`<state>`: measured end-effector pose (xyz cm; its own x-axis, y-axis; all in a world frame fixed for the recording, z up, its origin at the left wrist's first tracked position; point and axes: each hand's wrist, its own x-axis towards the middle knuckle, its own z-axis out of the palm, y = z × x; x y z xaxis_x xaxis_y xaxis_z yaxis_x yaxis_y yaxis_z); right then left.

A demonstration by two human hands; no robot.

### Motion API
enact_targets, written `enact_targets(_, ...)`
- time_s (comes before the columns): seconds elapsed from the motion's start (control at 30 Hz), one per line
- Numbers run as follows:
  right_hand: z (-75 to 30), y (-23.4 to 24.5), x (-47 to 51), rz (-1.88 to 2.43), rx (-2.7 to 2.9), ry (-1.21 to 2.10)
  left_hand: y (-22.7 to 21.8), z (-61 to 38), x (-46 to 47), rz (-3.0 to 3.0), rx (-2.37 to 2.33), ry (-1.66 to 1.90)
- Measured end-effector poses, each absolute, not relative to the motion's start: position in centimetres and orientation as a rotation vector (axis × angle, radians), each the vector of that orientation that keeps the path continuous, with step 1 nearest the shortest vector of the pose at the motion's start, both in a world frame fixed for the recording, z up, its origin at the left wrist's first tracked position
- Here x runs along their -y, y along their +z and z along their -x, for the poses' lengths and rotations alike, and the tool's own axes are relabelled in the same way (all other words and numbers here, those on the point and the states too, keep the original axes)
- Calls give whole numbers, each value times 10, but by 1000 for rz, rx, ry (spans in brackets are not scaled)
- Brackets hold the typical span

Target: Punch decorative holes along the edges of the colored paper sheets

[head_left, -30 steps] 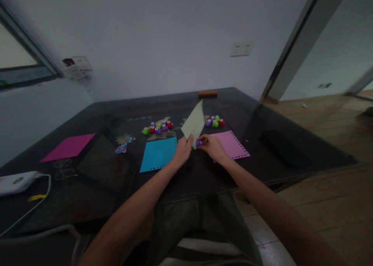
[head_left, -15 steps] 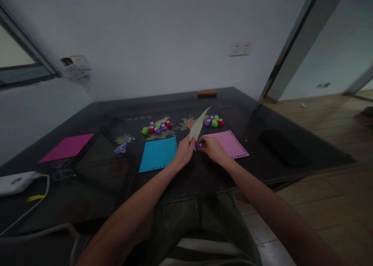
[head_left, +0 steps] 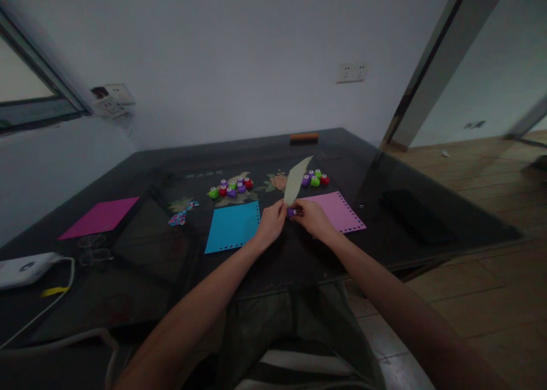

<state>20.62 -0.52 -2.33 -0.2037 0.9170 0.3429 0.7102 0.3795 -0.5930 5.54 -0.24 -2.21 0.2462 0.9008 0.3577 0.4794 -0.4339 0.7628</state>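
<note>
My left hand (head_left: 270,226) pinches the near corner of a pale green paper sheet (head_left: 296,183), which stands up edge-on and curves away over the dark glass table (head_left: 299,253). Touching it, my right hand (head_left: 313,218) is closed round a small purple paper punch (head_left: 292,212) set against that same corner. Flat to the left of my hands lies a blue sheet (head_left: 233,225) with punched holes along its edges. A pink sheet (head_left: 339,210) with punched edges lies under and beyond my right hand.
Two clusters of small coloured punches (head_left: 231,188) (head_left: 315,179) sit behind the sheets. A magenta sheet (head_left: 99,217), confetti pile (head_left: 178,217) and glasses (head_left: 90,249) lie left. A white device (head_left: 25,266) with cable is near left; a dark case (head_left: 413,213) sits right.
The pale green sheet has turned from showing its broad face to nearly edge-on and shifted slightly right. Both hands have stayed close together at its lower corner.
</note>
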Motion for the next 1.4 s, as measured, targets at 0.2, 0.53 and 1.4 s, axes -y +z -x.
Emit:
enact_targets(0.2,-207,-26,3,1385,2002,362,-16,-52,-2,-1978,-1400,1081)
enact_targets(0.53,-206,-16,7,1368,1922,407,-10,-42,-12,-1784,-1394,1243)
enact_targets(1.4,-207,-19,8,1368,2022,292,-13,-36,-15,-1654,-1223,1381)
